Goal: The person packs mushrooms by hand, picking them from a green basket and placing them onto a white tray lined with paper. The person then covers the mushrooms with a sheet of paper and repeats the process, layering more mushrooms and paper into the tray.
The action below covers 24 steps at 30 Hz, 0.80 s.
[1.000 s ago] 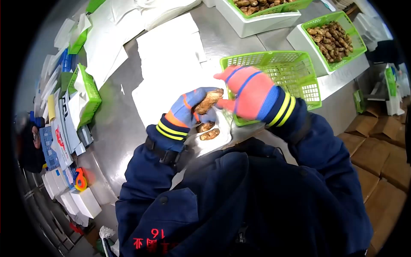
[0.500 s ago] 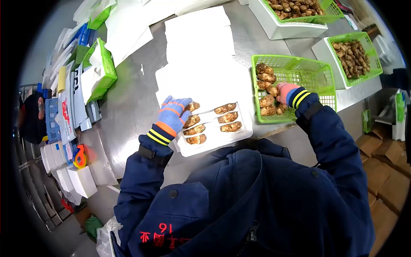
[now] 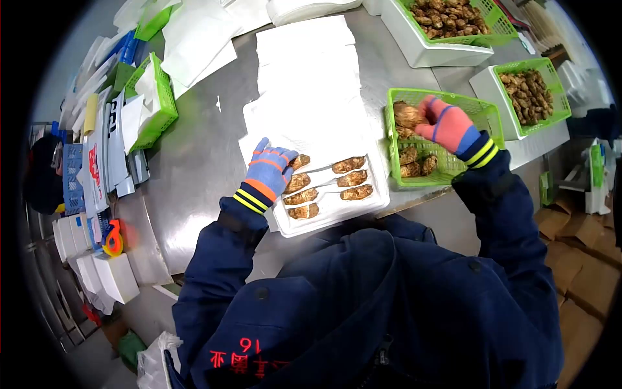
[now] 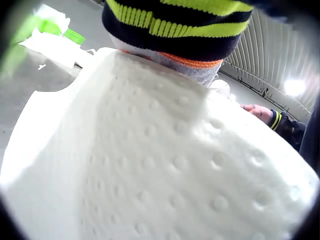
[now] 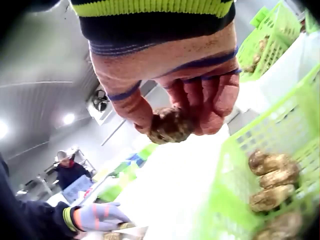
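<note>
My right hand (image 3: 447, 124), in a pink and blue knit glove, pinches a brown mushroom (image 5: 170, 125) between thumb and fingers above the green basket (image 3: 447, 180). A few more mushrooms (image 3: 409, 170) lie inside that basket. My left hand (image 3: 271, 170), in a blue glove with orange stripes, rests at the left edge of the white tray (image 3: 299, 228), fingers fairly straight beside the top left mushroom (image 3: 300, 161). Two columns of mushrooms (image 3: 352, 179) lie in the tray. In the left wrist view a dimpled white sheet (image 4: 165, 150) hides the left fingers.
White paper sheets (image 3: 308, 65) spread beyond the tray on the steel table (image 3: 194, 149). Two fuller mushroom baskets (image 3: 528, 97) (image 3: 450, 19) sit on white boxes at the right. Green baskets with paper (image 3: 155, 110) line the left. Cardboard boxes (image 3: 576, 259) stand below right.
Both hands were together around a mushroom at first. The left then stayed at the tray's left side, while the right reached into the basket and has lifted a mushroom.
</note>
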{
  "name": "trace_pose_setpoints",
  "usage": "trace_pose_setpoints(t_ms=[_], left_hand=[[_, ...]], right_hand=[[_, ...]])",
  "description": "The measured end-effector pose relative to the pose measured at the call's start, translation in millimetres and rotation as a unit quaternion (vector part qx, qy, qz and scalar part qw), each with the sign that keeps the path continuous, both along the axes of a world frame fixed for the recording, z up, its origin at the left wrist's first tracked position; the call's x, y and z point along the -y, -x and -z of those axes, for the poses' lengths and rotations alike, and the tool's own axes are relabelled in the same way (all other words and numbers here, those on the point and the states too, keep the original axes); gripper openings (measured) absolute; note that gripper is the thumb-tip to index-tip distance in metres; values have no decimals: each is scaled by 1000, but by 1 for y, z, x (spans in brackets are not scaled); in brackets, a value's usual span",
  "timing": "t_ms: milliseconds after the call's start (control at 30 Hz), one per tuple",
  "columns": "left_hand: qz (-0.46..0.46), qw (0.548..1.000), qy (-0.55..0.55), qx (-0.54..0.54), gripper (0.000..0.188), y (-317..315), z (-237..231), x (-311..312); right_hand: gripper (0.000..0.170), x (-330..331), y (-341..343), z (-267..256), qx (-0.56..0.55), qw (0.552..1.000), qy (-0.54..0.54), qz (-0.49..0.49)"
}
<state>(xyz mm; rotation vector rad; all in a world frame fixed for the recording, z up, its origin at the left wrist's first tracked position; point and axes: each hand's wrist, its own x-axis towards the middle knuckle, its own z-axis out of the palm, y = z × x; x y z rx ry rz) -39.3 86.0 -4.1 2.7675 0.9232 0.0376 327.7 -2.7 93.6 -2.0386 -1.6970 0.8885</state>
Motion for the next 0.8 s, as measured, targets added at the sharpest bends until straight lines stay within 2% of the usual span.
trace_pose_setpoints(t_ms=[67,133,200,233,300,333,400,433,467,533,633,733,767,800], left_hand=[[-10,1000,4,-13,29,-1,-3,0],[-16,999,-2,48,31,1,-8,2],[-38,991,-14,127,32,-4,-17,8],[-45,980,16,191,34,-11,-33,12],[-112,922,199,312,38,-31,-51,23],[-148,873,305,351,42,-41,-56,26],[-187,771,444,417,52,-58,-61,23],[-200,809,401,380,60,-64,-76,18],[-197,804,391,402,59,-68,-78,14],[-180,822,400,364,51,-71,-69,3],[-110,891,361,253,39,-72,-55,-7],[-122,915,335,188,33,-83,-47,-7],[-130,923,328,156,35,-88,-42,-8],[-132,927,315,153,36,-90,-39,-8]], right_hand=[[29,-9,26,5,-139,988,-39,-61],[19,-15,50,5,-339,940,39,0],[20,-18,60,8,-386,919,79,26],[20,-18,66,7,-401,911,90,31],[20,-20,78,11,-441,889,108,52],[22,-22,86,13,-430,898,85,45],[25,-23,102,17,-407,912,36,35],[26,-24,106,19,-342,940,-6,14],[26,-24,108,18,-267,964,-19,4],[29,-23,108,5,-109,993,-14,-43],[29,-20,99,20,-9,981,-147,-125],[27,-22,88,29,15,969,-184,-166],[30,-24,84,36,32,974,-156,-160],[30,-24,79,40,35,971,-191,-141]])
